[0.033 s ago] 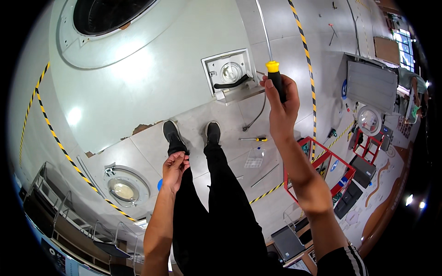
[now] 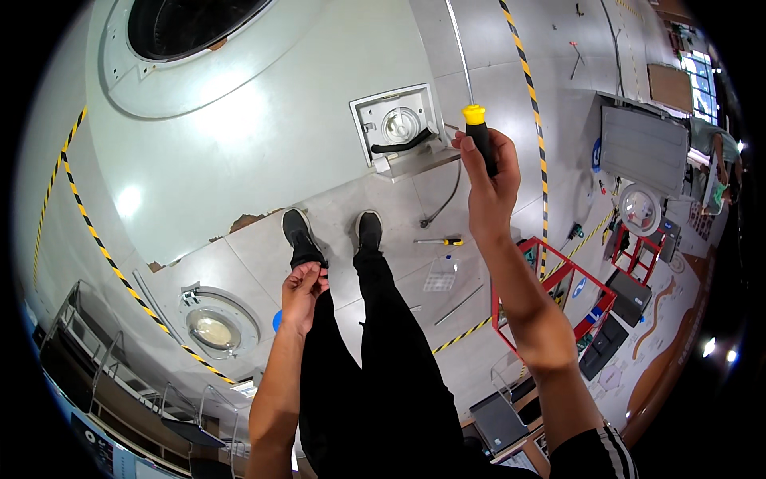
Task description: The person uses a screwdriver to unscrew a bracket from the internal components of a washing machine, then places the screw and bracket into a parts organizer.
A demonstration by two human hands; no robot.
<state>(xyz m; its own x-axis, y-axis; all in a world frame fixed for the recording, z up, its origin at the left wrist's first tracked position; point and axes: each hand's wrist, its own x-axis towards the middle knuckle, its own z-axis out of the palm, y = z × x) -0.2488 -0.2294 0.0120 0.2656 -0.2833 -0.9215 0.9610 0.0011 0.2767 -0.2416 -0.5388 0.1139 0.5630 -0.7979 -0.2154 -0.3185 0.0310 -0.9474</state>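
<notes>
My right hand (image 2: 492, 172) is wrapped round the black and yellow handle of a long screwdriver (image 2: 473, 116), whose metal shaft points away from me. Just left of it is the washing machine's front panel (image 2: 239, 152), with an open square recess holding a round filter cap (image 2: 400, 125). Across the lower part of that recess lies a black hose (image 2: 403, 146). My left hand (image 2: 304, 294) hovers over my trouser leg, fingertips pinched together; whatever they hold, if anything, is too small to make out.
A second screwdriver (image 2: 440, 241) and a clear plastic organiser (image 2: 440, 274) lie on the floor near my feet. A detached washer door (image 2: 214, 326) rests at lower left. Red-framed tool trolley (image 2: 592, 313) stands right. Striped tape (image 2: 530, 96) marks the floor; another person (image 2: 712, 144) is at far right.
</notes>
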